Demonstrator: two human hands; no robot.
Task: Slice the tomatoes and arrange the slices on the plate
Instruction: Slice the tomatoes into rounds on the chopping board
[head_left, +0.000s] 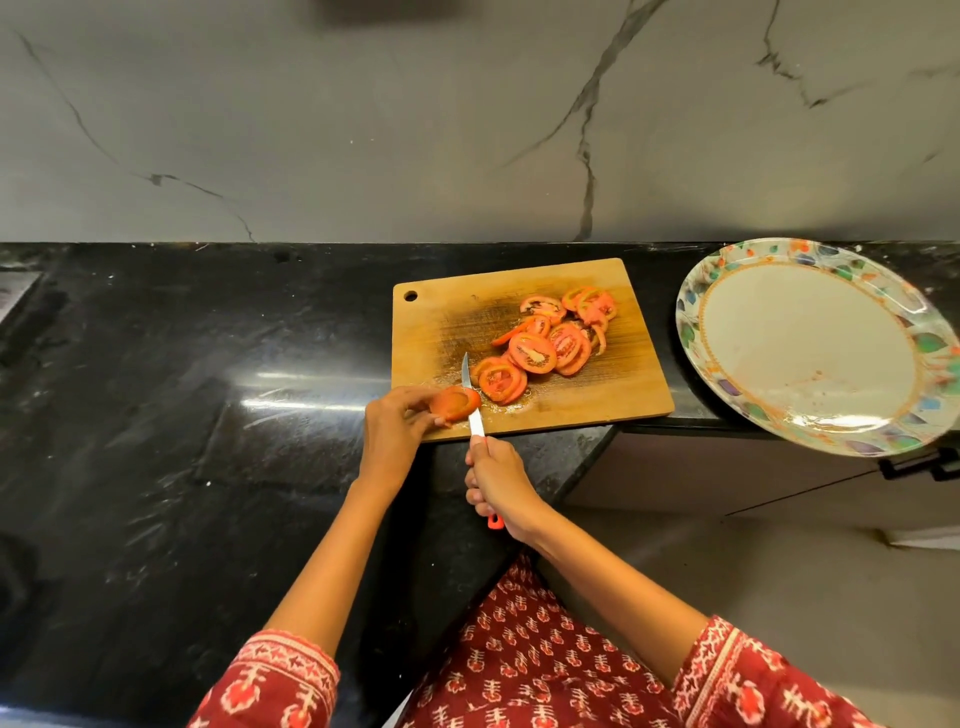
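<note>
A wooden cutting board (587, 400) lies on the black counter with several tomato slices (540, 343) heaped across its middle. At the board's front left corner my left hand (397, 431) grips the remaining end piece of a tomato (454, 402). My right hand (498, 483) holds a knife by its red handle, and the blade (471, 395) stands against the cut face of that piece. A large round plate (810, 343) with a coloured leaf rim sits to the right of the board, with only faint smears on it.
The black stone counter (182, 395) stretches far to the left and ends in a corner just below the board. The plate overhangs the counter's front edge above a cabinet handle (914, 465). A grey marble wall (467, 119) backs the counter.
</note>
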